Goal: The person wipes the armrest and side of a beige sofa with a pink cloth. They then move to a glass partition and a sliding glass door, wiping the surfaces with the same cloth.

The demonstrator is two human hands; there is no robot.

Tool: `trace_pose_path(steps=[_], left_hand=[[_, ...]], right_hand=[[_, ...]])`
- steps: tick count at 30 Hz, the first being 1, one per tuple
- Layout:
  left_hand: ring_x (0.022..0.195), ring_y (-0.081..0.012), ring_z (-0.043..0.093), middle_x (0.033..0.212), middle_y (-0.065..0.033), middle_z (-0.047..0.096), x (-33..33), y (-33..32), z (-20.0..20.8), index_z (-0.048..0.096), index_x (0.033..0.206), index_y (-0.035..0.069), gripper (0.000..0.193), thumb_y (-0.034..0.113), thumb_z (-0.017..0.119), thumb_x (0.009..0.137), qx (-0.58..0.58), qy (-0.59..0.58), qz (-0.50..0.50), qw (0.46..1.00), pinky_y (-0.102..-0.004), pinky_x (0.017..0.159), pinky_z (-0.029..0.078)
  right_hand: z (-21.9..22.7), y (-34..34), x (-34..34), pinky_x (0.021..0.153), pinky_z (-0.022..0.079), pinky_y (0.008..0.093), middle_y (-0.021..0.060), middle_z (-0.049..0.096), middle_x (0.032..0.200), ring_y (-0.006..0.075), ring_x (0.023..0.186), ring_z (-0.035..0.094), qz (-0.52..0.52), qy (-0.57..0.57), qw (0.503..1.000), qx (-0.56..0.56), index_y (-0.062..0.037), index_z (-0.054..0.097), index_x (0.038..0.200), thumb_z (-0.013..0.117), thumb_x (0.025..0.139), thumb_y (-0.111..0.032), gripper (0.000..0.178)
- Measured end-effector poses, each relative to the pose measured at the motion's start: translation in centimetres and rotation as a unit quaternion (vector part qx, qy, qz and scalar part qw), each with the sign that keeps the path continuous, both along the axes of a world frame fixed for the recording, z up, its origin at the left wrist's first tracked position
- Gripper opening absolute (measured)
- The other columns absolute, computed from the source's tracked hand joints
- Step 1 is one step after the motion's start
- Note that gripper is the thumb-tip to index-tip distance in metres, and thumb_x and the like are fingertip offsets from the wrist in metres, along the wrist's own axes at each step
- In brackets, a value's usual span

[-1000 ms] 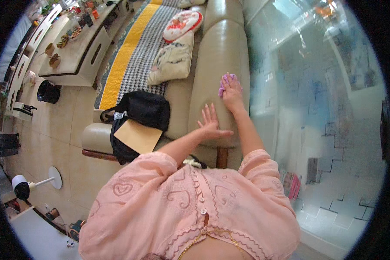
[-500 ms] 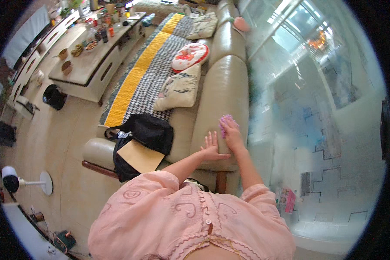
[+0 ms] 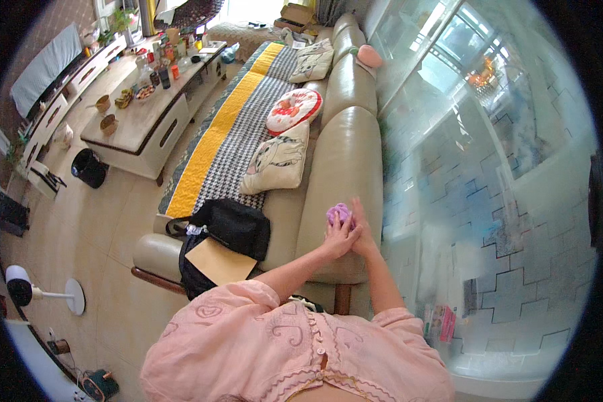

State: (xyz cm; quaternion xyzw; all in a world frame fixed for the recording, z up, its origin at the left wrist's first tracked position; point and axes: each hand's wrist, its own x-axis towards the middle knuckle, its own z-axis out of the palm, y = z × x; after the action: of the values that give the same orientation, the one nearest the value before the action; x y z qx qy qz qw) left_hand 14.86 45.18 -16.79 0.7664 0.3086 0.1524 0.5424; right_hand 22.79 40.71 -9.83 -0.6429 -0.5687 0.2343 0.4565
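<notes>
A crumpled purple cloth [image 3: 340, 212] is bunched up above the near end of the beige leather sofa's backrest [image 3: 345, 161]. My left hand [image 3: 342, 234] has its fingers laid over the cloth and grips it. Right beside it, my right hand [image 3: 362, 231] is held with fingers stretched out, pointing away from me, its palm side against the left hand and cloth. Part of the cloth is hidden behind the left fingers.
A black bag [image 3: 231, 228] and a tan envelope [image 3: 221, 261] lie on the sofa's near seat and arm. Cushions [image 3: 278, 161] line the seat beyond. A frosted glass partition [image 3: 449, 221] stands close on the right. The coffee table [image 3: 141, 127] is at the far left.
The cloth has passed from my right hand to my left, which was flat on the backrest. Both hands have come together, and the right fingers have straightened. The view has tilted up slightly.
</notes>
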Motion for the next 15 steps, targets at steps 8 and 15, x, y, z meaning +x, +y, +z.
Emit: trace_pose_path(steps=[8,15], left_hand=[[0.133,-0.0453,-0.007,0.147,-0.0170,-0.012,1.2,-0.3,2.5,0.005,0.144,0.023,0.076,0.063,0.033,0.085,0.031,0.132,0.043,0.990,-0.0658,0.100,0.005],[0.136,-0.0363,-0.004,0.148,-0.0171,-0.001,5.5,7.9,0.8,0.003,0.144,0.017,0.087,0.068,0.034,0.081,0.006,0.125,0.087,0.988,-0.0539,0.107,0.004]], right_hand=[[-4.0,-1.6,3.1,0.101,0.027,0.0525,0.0141,0.029,0.142,0.0329,0.129,0.029,-0.337,-0.298,0.875,-0.179,-0.0093,0.032,0.137,0.040,0.091,-0.034,0.053],[-3.0,-1.2,1.6,0.100,0.027,0.0541,0.0100,0.032,0.142,0.0321,0.128,0.031,-0.371,-0.297,0.868,-0.143,-0.0141,0.034,0.137,0.040,0.090,-0.033,0.050]])
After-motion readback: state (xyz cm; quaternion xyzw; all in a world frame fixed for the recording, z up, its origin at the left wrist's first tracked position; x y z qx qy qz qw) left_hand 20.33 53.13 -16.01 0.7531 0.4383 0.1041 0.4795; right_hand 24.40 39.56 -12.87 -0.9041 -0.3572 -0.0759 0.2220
